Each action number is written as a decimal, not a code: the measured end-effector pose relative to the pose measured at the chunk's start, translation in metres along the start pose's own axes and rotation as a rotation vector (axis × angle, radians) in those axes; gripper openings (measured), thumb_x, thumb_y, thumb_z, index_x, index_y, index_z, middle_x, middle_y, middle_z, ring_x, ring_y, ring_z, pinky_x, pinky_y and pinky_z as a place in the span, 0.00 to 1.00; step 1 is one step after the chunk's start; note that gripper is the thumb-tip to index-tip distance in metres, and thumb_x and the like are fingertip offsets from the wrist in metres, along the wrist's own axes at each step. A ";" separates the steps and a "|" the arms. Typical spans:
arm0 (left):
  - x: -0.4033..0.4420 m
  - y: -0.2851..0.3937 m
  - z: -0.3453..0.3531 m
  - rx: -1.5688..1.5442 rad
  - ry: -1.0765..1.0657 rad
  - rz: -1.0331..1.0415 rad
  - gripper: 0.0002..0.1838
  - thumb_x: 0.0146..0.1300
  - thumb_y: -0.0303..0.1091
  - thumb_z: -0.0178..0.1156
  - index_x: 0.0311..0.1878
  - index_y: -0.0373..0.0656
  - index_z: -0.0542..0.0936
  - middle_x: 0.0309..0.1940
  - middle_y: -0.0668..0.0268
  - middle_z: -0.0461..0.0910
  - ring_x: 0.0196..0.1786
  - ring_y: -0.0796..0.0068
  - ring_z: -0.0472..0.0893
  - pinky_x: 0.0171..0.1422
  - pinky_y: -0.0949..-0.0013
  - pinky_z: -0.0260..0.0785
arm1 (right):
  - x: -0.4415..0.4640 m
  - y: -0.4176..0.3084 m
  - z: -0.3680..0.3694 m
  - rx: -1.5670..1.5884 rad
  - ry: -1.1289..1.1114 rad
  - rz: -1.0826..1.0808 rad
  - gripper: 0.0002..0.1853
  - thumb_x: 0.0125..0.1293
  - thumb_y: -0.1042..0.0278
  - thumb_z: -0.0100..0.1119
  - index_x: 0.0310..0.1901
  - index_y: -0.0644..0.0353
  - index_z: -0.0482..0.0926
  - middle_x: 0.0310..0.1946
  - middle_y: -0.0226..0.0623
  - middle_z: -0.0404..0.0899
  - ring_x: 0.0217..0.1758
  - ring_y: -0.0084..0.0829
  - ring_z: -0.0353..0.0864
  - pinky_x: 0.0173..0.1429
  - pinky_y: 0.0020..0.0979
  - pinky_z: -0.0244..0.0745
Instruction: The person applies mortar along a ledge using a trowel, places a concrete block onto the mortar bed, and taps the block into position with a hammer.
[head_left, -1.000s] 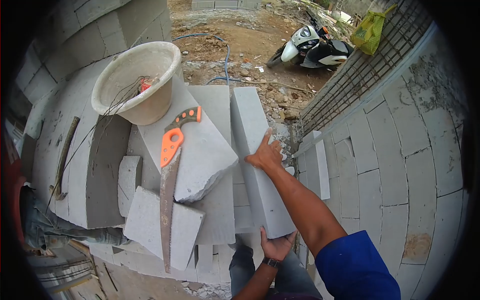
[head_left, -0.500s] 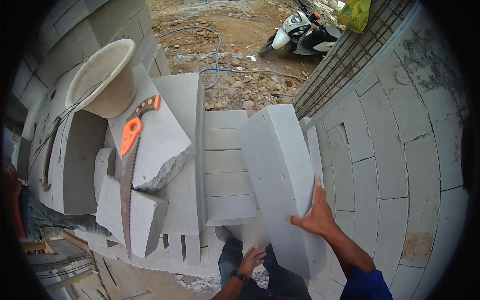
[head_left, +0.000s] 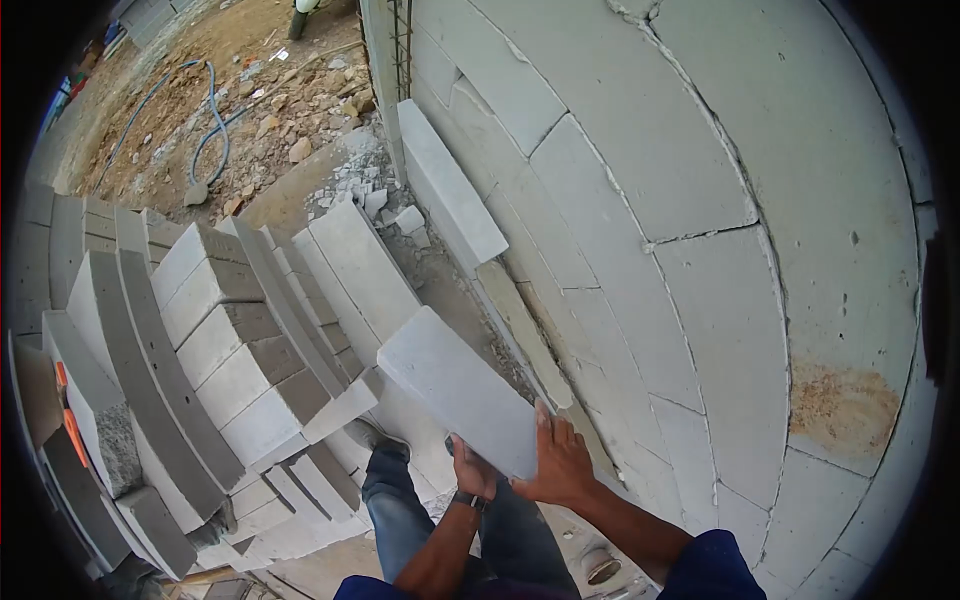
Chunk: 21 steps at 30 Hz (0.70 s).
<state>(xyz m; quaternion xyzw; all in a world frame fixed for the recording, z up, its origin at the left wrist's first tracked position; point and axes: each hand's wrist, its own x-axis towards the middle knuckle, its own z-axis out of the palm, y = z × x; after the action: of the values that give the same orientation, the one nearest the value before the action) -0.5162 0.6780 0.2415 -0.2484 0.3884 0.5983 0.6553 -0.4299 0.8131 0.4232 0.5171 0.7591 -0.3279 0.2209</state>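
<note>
A pale grey block (head_left: pixel 458 385) is held out in front of my legs, slanting from upper left to lower right. My left hand (head_left: pixel 473 470) grips its near lower edge, with a dark watch on the wrist. At the block's near right end, my right hand (head_left: pixel 562 462) is closed on it, fingers along the side. Another light block (head_left: pixel 450 185) lies against the foot of the block wall (head_left: pixel 700 310), beyond the held one. Between the two runs a rough, narrow ledge (head_left: pixel 525 335).
Stacked blocks (head_left: pixel 225 345) fill the left side. The saw's orange handle (head_left: pixel 72 425) shows at the far left. Broken pieces (head_left: pixel 400 215) lie by the wall's foot. A blue hose (head_left: pixel 212 130) curls over rubble. A round object (head_left: pixel 602 570) sits near my right foot area.
The view has swung right toward the wall. The block has turned and moved beside the wall's foot. My left hand, apart from the block half a second ago, now grips it.
</note>
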 end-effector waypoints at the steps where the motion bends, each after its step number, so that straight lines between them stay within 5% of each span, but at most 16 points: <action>1: 0.003 -0.011 0.007 0.043 0.016 -0.026 0.50 0.69 0.77 0.42 0.81 0.47 0.57 0.77 0.58 0.63 0.79 0.54 0.61 0.82 0.47 0.50 | 0.003 0.018 0.002 0.014 -0.025 0.039 0.67 0.45 0.48 0.77 0.78 0.74 0.42 0.61 0.62 0.65 0.66 0.58 0.67 0.70 0.53 0.65; 9: 0.081 -0.086 0.007 0.488 -0.033 -0.472 0.53 0.69 0.80 0.37 0.84 0.51 0.44 0.84 0.58 0.47 0.84 0.52 0.51 0.83 0.41 0.45 | 0.005 0.116 0.024 0.010 0.020 0.250 0.68 0.43 0.52 0.81 0.76 0.73 0.42 0.65 0.63 0.61 0.69 0.58 0.64 0.73 0.51 0.63; 13: 0.089 -0.096 0.049 0.648 -0.031 -0.512 0.59 0.63 0.85 0.41 0.85 0.59 0.32 0.86 0.60 0.36 0.84 0.47 0.47 0.79 0.30 0.49 | 0.017 0.161 0.048 -0.008 0.158 0.293 0.65 0.43 0.56 0.81 0.75 0.74 0.45 0.64 0.63 0.61 0.69 0.58 0.63 0.72 0.53 0.62; 16: 0.085 -0.105 0.082 0.548 -0.156 -0.519 0.63 0.58 0.86 0.47 0.84 0.63 0.29 0.86 0.59 0.38 0.84 0.43 0.46 0.79 0.27 0.44 | 0.044 0.192 0.067 0.006 0.179 0.345 0.65 0.45 0.57 0.80 0.76 0.73 0.44 0.65 0.62 0.61 0.70 0.59 0.62 0.73 0.55 0.61; 21: 0.103 -0.119 0.107 0.560 -0.184 -0.512 0.68 0.59 0.80 0.56 0.83 0.56 0.25 0.86 0.56 0.35 0.86 0.51 0.38 0.79 0.28 0.42 | 0.102 0.231 0.109 -0.063 0.259 0.316 0.61 0.51 0.52 0.77 0.76 0.72 0.46 0.63 0.60 0.64 0.68 0.57 0.63 0.71 0.54 0.62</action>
<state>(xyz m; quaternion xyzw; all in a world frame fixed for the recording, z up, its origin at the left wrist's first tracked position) -0.3787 0.8049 0.2033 -0.0940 0.4016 0.3062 0.8580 -0.2526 0.8573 0.2170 0.6604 0.7004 -0.1963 0.1861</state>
